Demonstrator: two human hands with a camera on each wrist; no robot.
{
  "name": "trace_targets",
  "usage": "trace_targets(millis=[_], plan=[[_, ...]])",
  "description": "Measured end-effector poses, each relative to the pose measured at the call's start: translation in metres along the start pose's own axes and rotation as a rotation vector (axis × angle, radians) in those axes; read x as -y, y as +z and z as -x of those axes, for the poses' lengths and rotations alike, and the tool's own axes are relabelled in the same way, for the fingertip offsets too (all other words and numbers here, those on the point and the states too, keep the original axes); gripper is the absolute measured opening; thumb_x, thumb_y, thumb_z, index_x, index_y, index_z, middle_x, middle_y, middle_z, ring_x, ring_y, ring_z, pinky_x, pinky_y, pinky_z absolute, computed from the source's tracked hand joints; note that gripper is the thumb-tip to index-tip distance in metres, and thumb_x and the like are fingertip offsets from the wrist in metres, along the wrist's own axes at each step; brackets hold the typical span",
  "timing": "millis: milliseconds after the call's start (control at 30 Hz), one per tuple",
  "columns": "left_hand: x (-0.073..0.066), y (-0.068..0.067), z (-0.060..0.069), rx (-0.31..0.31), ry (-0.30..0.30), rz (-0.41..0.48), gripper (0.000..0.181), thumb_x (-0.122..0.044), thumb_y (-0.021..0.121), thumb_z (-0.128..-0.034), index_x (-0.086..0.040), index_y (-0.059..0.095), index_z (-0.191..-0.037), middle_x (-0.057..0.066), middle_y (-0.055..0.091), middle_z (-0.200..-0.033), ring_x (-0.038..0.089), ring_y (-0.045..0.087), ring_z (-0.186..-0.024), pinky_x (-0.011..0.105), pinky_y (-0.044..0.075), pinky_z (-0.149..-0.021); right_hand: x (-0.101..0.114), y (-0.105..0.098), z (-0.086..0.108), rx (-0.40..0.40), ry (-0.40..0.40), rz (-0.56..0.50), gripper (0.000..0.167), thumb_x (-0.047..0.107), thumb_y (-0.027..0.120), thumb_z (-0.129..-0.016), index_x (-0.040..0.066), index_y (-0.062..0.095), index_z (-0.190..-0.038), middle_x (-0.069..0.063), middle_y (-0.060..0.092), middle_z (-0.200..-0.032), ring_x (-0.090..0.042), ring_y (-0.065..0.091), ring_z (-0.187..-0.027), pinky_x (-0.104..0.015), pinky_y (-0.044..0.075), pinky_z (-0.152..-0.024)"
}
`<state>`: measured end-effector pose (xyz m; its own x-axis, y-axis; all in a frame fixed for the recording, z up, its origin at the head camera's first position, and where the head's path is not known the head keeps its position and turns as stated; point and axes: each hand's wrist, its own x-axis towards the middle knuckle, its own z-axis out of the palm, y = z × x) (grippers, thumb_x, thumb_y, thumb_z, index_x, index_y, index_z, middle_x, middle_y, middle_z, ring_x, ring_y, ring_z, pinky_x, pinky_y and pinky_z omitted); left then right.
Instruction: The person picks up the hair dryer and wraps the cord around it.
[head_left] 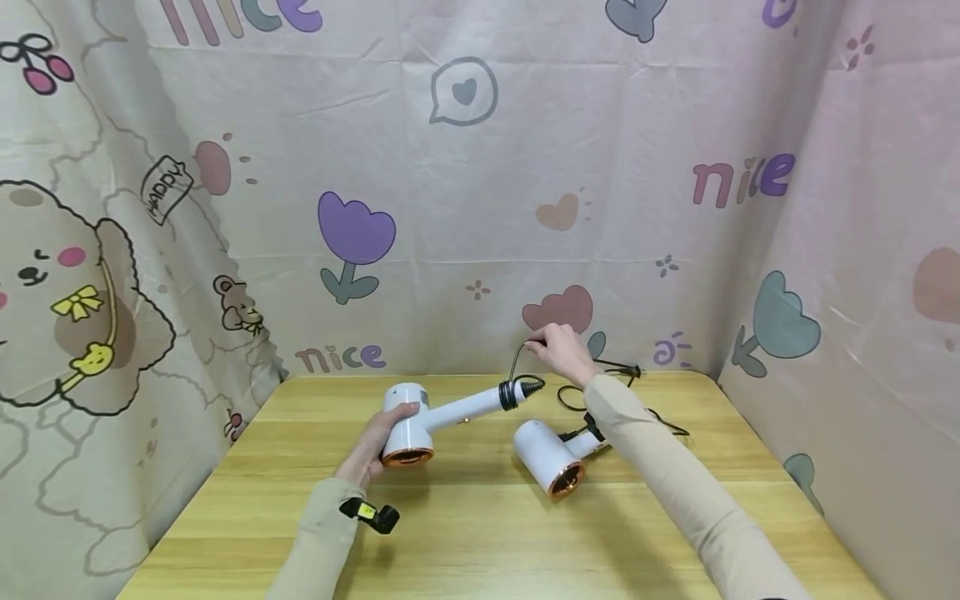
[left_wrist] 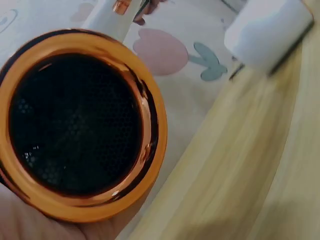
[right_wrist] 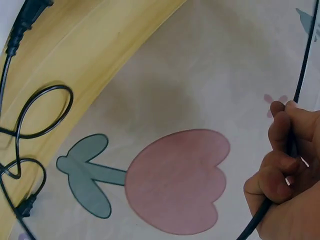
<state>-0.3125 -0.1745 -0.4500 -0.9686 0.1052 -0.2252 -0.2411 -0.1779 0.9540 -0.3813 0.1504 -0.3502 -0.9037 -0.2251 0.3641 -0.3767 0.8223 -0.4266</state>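
Observation:
My left hand (head_left: 371,447) grips a white hair dryer (head_left: 467,408) by its barrel, holding it above the table. The handle points right and slightly up. Black cord (head_left: 508,395) is wound round the handle's end beside a ribbed black sleeve. In the left wrist view the copper-coloured ring (left_wrist: 156,125) and dark mesh face the camera. Higher and to the right, my right hand (head_left: 564,352) pinches the cord between thumb and fingers. A length of that cord (right_wrist: 300,80) runs taut from the fingers in the right wrist view.
A second white hair dryer (head_left: 543,457) lies on the wooden table (head_left: 465,533), right of centre, partly behind the right forearm. Its black cord (head_left: 567,400) loops loosely toward the back edge. A black plug (right_wrist: 27,20) shows there. A printed curtain (head_left: 480,183) hangs behind and at both sides.

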Motion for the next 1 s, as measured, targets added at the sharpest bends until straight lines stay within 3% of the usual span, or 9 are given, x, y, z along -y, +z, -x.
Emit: trace_targets(millis=[200,400,533,667,1000], plan=[[-0.003,-0.001,0.003,-0.070,0.072,-0.168,0.075,-0.039,0.073,-0.0842,-0.006,0.036,-0.140,0.012,0.063,-0.107,0.022,0.067,-0.084,0.039,0.060,-0.073,0.009,0.005,0.003,-0.037,-0.038,0.074,0.019,0.027,0.062,-0.096,0.018,0.078,-0.101,0.001,0.074,-0.089,-0.013,0.061,-0.067,-0.032,0.049,-0.060],[-0.002,-0.004,0.005,-0.147,0.150,-0.314,0.074,-0.036,0.077,-0.0809,-0.003,0.042,-0.137,0.019,0.058,-0.116,0.021,0.065,-0.083,0.035,0.059,-0.069,0.018,0.010,0.007,-0.066,-0.068,0.100,0.017,0.027,0.063,-0.094,0.019,0.078,-0.097,0.003,0.074,-0.083,-0.014,0.063,-0.067,-0.033,0.050,-0.057],[-0.004,-0.008,0.005,-0.157,0.194,-0.333,0.072,-0.033,0.078,-0.0811,-0.004,0.042,-0.136,0.020,0.058,-0.115,0.021,0.067,-0.079,0.037,0.060,-0.066,0.023,0.011,0.008,-0.094,-0.092,0.087,0.017,0.027,0.063,-0.094,0.019,0.078,-0.098,0.003,0.074,-0.085,-0.013,0.064,-0.068,-0.031,0.050,-0.055],[-0.008,-0.010,0.005,-0.164,0.236,-0.319,0.069,-0.029,0.079,-0.0812,-0.006,0.041,-0.135,0.020,0.057,-0.114,0.022,0.068,-0.076,0.041,0.061,-0.063,0.027,0.013,0.010,-0.130,-0.110,0.059,0.017,0.027,0.062,-0.095,0.020,0.077,-0.092,0.004,0.070,-0.074,-0.011,0.057,-0.058,-0.027,0.044,-0.048],[-0.016,-0.005,0.005,-0.224,0.302,-0.362,0.073,-0.028,0.083,-0.0766,-0.009,0.043,-0.136,0.019,0.056,-0.118,0.025,0.063,-0.092,0.038,0.061,-0.071,0.034,0.014,0.014,-0.197,-0.140,0.031,0.019,0.027,0.059,-0.096,0.021,0.073,-0.084,0.006,0.062,-0.064,-0.011,0.051,-0.051,-0.026,0.039,-0.043]])
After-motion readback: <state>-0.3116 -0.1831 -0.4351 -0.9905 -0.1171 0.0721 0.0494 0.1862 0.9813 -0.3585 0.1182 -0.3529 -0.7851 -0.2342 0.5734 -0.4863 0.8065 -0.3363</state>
